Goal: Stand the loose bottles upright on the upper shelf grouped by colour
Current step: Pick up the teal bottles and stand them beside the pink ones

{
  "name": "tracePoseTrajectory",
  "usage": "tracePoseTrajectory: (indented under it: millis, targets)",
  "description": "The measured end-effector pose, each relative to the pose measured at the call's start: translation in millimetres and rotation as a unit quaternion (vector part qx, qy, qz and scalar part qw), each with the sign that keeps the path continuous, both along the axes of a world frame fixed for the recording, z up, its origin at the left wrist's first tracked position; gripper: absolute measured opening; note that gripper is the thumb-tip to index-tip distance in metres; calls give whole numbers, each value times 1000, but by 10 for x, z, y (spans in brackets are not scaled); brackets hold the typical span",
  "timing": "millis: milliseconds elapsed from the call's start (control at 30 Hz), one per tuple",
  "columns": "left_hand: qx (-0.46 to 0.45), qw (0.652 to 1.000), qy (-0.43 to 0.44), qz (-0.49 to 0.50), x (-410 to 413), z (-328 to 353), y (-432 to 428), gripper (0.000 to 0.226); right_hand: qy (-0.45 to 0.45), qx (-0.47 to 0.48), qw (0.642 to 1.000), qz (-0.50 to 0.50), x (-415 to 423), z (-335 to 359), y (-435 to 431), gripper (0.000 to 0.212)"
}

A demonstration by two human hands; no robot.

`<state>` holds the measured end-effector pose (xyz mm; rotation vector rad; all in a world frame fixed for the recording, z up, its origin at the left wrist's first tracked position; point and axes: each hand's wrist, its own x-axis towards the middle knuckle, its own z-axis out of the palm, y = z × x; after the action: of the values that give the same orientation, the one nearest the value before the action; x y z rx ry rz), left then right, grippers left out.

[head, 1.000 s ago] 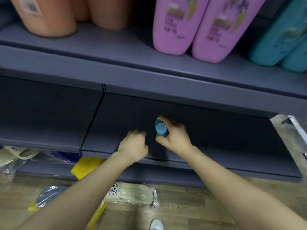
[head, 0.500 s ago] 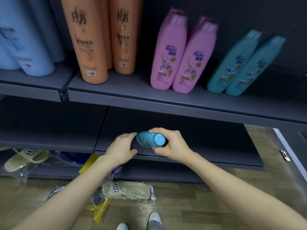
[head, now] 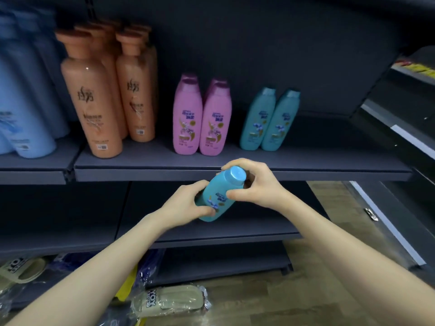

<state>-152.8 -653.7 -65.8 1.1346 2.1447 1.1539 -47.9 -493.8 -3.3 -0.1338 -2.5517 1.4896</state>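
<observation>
Dark grey metal upper shelf (head: 235,171) just above the fingers (head: 244,162). Left hand (head: 186,205) and right hand (head: 256,184) curl round a tilted teal plastic bottle (head: 219,191), its label unreadable. Far below them, a bagged beige slipper (head: 169,300) reads "YOY".

The loose bottle (head: 219,196) is turquoise with a lighter blue cap and blue flower print, like the two teal bottles (head: 256,121) on the dark grey upper shelf (head: 329,151). Pink bottles (head: 188,118), orange bottles (head: 91,109) and blurred, seemingly pale blue bottles (head: 21,109) stand there too; the floor (head: 270,302) is brown wood grain.
</observation>
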Motion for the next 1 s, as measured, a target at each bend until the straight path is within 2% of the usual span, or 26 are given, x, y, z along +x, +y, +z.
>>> tracePoseTrajectory:
  millis: [100, 200, 300, 433, 567, 767, 1000]
  targets:
    - [24, 1000, -10, -2, 88, 125, 250, 31, 23, -25, 999, -40, 94, 135, 216, 42]
    - [40, 999, -23, 2, 152, 198, 494, 33, 56, -41, 994, -86, 171, 177, 398, 36]
    - [61, 997, -28, 23, 179, 290, 719, 40, 79, -57, 989, -112, 198, 190, 565, 38]
    - [110, 991, -33, 61, 132, 454, 981, 35, 61, -33, 992, -105, 213, 183, 803, 42]
    - [151, 985, -26, 78, 70, 627, 1181, 35, 30, -71, 991, -107, 176, 110, 970, 42]
    - [173, 979, -1, 105, 13, 745, 1356, 32, 31, 1, 994, -108, -48, 44, 1093, 44]
    - [170, 977, 15, 126, -93, 759, 1481, 33, 46, -8, 993, -109, -287, 51, 1135, 44]
